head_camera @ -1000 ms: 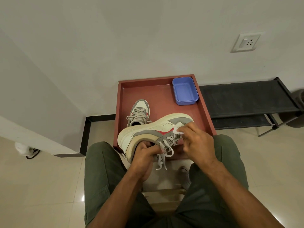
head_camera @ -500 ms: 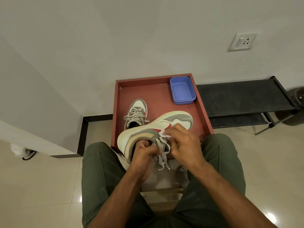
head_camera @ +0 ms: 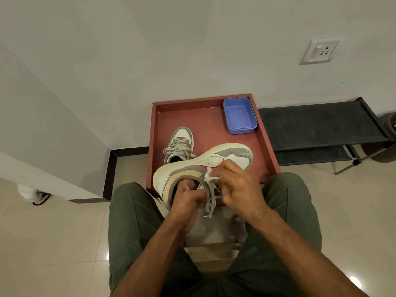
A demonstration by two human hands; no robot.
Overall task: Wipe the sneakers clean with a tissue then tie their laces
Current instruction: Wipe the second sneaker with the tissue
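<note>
From the head camera, a seated person in green trousers [head_camera: 137, 228] looks down at a red tray [head_camera: 267, 151] standing on the floor against a pale wall.

The left hand [head_camera: 188, 200] has its fingers tucked inside the collar of a white and grey sneaker [head_camera: 205, 161], gripping it and holding it tipped on its side above the near edge of the tray, sole toward the wall and toe pointing right. The right hand [head_camera: 237, 185] is curled round a small crumpled white tissue [head_camera: 211, 177], pinching it against the side of that sneaker by the red mark, just above the eyelets. The loose grey laces [head_camera: 211, 202] hang down between the two hands, their ends dangling free and untied.

A second sneaker [head_camera: 181, 144] of the same pair stands upright in the tray behind the held one, toe toward the wall, its laces slack. A blue plastic box [head_camera: 240, 115] sits in the far right corner of the tray.

To the right of the tray stands a low black rack [head_camera: 317, 127]. A white wall socket [head_camera: 320, 51] is set in the wall above it.
</note>
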